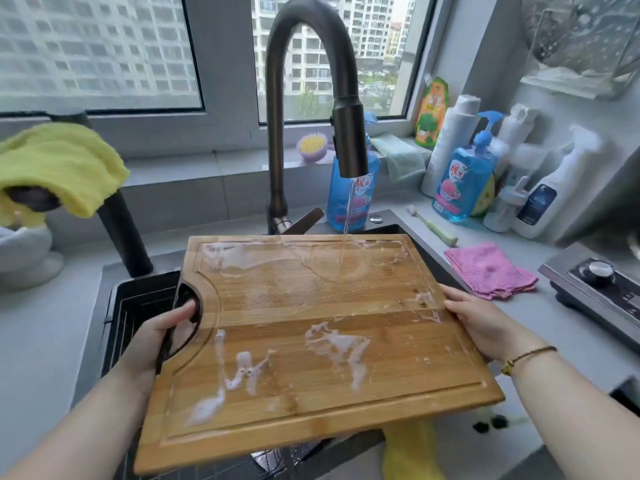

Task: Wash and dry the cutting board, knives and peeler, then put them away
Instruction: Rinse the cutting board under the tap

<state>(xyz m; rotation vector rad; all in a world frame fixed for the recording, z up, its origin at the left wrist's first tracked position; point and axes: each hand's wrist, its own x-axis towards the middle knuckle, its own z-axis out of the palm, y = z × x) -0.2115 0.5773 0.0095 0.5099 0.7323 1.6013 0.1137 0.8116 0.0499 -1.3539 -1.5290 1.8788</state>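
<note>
Bamboo-coloured, rectangular wooden cutting board with a juice groove and a cut-out handle (pixel 311 323): it was held over the dark sink (pixel 429 261), face up and roughly level.

Head view.
- Left hand (pixel 162 337) gripped the board by its dark-rimmed handle, thumb hooked into the cut-out and the fingers out of sight beneath.
- Right hand (pixel 485 327) clasped the bare opposite edge, thumb lying along the top and fingers hidden beneath.
- Tall dark arched faucet (pixel 311 46) was running. A thin water stream (pixel 346 230) landed on the far part of the board.
- White soap foam patches (pixel 339 344) lay on the near half, well apart from where the water landed.
- Knives and peeler: not in view.
- Folded pink cloth (pixel 488 271) lay on the grey counter just beside the sink, near the right hand. A yellow cloth (pixel 59 168) was draped at far left.

Risks, judged from this:
1. Slip. The surface was wet and soapy, and the right hand had only a plain edge to hold. If that grip went, the board would likely swing from the handle and strike the sink or the faucet.
2. Runoff. The near right corner appeared to overhang the counter. Tipping the board toward the body would probably send water and suds onto the counter or the floor.
3. Incomplete rinse. With so narrow a stream, the near foam might stay unless the board was shifted under it.
</note>
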